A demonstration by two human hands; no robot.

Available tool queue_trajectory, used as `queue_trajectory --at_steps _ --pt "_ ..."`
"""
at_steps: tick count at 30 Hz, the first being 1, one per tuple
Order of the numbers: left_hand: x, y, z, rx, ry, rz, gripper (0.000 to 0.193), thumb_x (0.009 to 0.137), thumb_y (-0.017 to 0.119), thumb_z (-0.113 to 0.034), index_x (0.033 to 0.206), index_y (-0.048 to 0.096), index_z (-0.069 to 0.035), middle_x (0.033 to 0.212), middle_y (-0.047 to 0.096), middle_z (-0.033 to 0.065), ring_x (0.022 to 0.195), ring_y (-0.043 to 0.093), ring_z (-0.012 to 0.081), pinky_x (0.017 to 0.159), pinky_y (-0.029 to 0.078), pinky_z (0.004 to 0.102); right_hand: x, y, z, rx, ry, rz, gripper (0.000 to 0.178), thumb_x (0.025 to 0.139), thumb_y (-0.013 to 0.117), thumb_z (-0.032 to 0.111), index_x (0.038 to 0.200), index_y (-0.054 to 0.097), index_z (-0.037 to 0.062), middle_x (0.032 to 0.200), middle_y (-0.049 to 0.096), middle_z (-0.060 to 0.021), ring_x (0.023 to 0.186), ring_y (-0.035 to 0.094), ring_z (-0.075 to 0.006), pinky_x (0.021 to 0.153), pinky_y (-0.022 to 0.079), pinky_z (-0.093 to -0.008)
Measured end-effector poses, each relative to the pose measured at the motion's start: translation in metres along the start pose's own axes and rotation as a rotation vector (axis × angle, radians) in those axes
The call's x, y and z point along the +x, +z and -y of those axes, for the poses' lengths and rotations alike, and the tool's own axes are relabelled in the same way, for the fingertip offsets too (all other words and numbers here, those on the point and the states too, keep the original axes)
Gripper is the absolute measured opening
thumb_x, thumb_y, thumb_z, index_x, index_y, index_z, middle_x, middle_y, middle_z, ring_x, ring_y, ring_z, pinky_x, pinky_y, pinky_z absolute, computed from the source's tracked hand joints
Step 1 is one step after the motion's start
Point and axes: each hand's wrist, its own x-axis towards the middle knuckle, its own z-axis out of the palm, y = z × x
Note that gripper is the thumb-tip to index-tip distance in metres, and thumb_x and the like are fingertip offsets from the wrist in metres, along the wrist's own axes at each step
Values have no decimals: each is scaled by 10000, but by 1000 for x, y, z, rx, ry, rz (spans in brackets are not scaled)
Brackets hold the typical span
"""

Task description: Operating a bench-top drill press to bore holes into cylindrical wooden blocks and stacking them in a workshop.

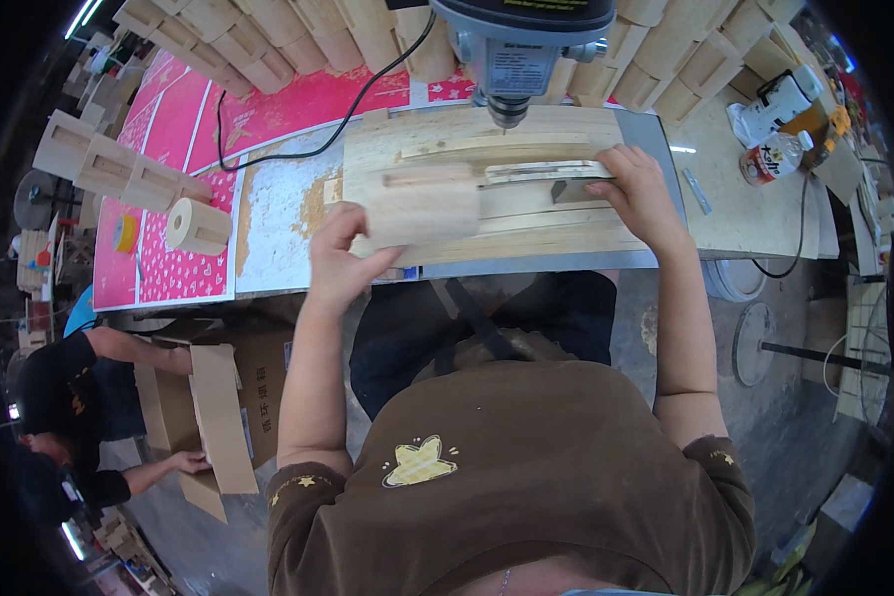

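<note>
A pale wooden block [422, 211], smeared by motion and with a slot along its far side, lies over a wooden jig board [526, 243]. My left hand [344, 260] grips the block's left end, fingers behind and thumb in front. To the right, my right hand [648, 195] closes around the end of a flat metal bar [546, 171] on the jig, beside a small dark plate [572, 191]. Just beyond the jig hangs a drill press [524, 55], its chuck [508, 107] and bit pointing down.
Stacked wooden blocks [258, 45] line the table's back. At left sit a wooden cylinder [199, 226] and a yellow tape roll [124, 234]. A black cable [338, 134] crosses the table. At right stands a bottle [773, 159]. A co-worker handles a cardboard box [223, 417] at lower left.
</note>
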Motion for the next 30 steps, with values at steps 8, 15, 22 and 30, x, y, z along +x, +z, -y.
queue_trajectory --at_steps 8,15,22,30 --pt "2 -6 -29 -396 -773 -141 324 758 710 -299 691 600 -1 582 550 20 461 463 67 435 356 202 -9 8 18 63 -7 -8 205 713 659 127 880 559 60 858 556 -70 866 502 -267 755 383 -375" --pt "24 33 -25 -504 -888 -4 433 734 731 -365 791 590 40 635 561 49 490 483 82 451 382 209 -5 7 24 90 -37 -9 237 704 660 96 912 560 40 867 554 -90 874 497 -291 766 409 -375" --pt "19 72 -12 -465 -358 -82 490 677 801 -232 1008 550 28 957 599 92 846 568 160 766 461 270 -4 16 8 61 4 -74 328 686 679 80 979 544 21 881 555 -115 876 509 -313 779 403 -401" --pt "14 95 10 542 -36 -140 798 521 815 -312 1215 510 -65 991 531 69 928 477 271 882 288 402 32 32 -2 23 -58 -178 363 660 699 64 1000 569 55 915 583 -99 904 523 -313 856 403 -394"
